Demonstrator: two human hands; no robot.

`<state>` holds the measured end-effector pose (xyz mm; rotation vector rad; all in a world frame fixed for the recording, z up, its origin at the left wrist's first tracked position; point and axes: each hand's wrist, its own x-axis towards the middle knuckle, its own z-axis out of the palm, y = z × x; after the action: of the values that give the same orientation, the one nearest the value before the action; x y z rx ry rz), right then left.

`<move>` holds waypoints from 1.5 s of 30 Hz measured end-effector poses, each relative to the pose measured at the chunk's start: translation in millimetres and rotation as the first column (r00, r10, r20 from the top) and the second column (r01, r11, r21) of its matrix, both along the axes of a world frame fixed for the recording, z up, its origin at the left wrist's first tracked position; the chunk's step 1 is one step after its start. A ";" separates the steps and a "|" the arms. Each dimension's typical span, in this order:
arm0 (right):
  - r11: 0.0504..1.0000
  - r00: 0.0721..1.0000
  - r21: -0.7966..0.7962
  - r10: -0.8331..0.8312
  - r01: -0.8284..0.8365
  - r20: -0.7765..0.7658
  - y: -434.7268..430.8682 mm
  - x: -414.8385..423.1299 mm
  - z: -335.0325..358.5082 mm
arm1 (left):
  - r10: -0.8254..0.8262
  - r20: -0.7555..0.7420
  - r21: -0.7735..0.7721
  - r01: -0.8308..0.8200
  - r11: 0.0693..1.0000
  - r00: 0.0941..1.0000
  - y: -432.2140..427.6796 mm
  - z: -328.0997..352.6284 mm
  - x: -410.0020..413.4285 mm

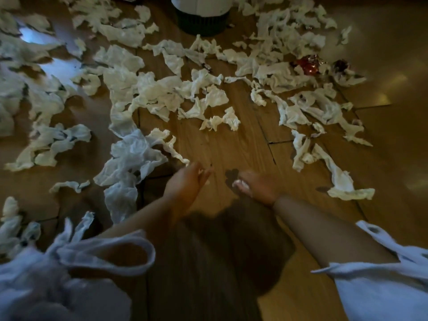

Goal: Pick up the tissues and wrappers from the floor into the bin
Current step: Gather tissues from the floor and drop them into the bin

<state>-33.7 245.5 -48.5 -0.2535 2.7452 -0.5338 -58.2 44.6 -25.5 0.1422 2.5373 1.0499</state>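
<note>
Crumpled white tissues (162,89) lie scattered over most of the wooden floor. A red shiny wrapper (309,63) and a darker wrapper (340,64) sit among them at the upper right. The bin (200,17), white with a dark green base, stands at the top centre. My left hand (187,184) reaches low over bare floor, fingers fairly straight, with a small white speck by the blurred fingertips. My right hand (259,185) is beside it, fingers curled round a small tissue scrap (240,184).
A long tissue strip (129,163) lies just left of my left hand, and another (338,177) lies right of my right hand. White sleeves hang at both lower corners. My shadow darkens the planks below the hands. Bare floor (382,54) shows at the right.
</note>
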 end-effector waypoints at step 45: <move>0.888 0.943 -0.363 -0.327 0.282 -0.067 10.4 -88.0 735.9 | 0.297 0.114 0.318 -0.318 0.893 0.948 17.1 740.4 -80.9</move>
<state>-121.7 255.9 687.4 0.0727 2.8116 -1.1317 -139.1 61.6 714.9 -0.2084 2.3533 1.5778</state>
